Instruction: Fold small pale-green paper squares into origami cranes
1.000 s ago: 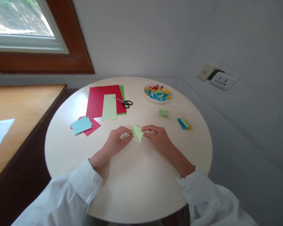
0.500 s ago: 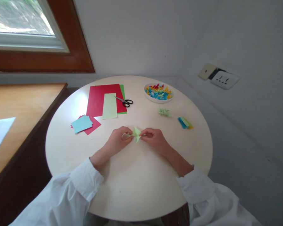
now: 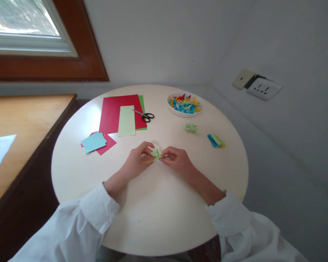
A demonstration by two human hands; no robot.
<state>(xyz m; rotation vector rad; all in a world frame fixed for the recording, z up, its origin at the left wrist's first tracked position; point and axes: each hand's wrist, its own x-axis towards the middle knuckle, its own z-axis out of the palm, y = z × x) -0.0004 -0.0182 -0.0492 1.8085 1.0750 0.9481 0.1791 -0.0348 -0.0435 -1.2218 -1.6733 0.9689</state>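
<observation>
A small light green origami crane [image 3: 156, 154] is between my hands, low over the white round table [image 3: 153, 214]. My right hand [image 3: 177, 159] pinches its right side between thumb and forefinger. On the other side, my left hand [image 3: 140, 157] has its forefinger raised and parted from the thumb. The left thumb is close to the crane's lower left edge; whether they touch I cannot tell. More light green folded paper pieces [image 3: 191, 127] lie in a cluster beyond my right hand.
A white bowl [image 3: 184, 114] of colourful folded cranes stands at the back right. Small paper strips [image 3: 215, 141] lie at the right. Black-handled scissors [image 3: 146, 117] rest by a pale green sheet [image 3: 126, 125] on red paper [image 3: 109, 112]. Blue squares [image 3: 93, 142] lie left.
My left forefinger has lifted away from the thumb, releasing the pinch on the crane's left side. The crane has turned and looks more compact. The view has shifted slightly.
</observation>
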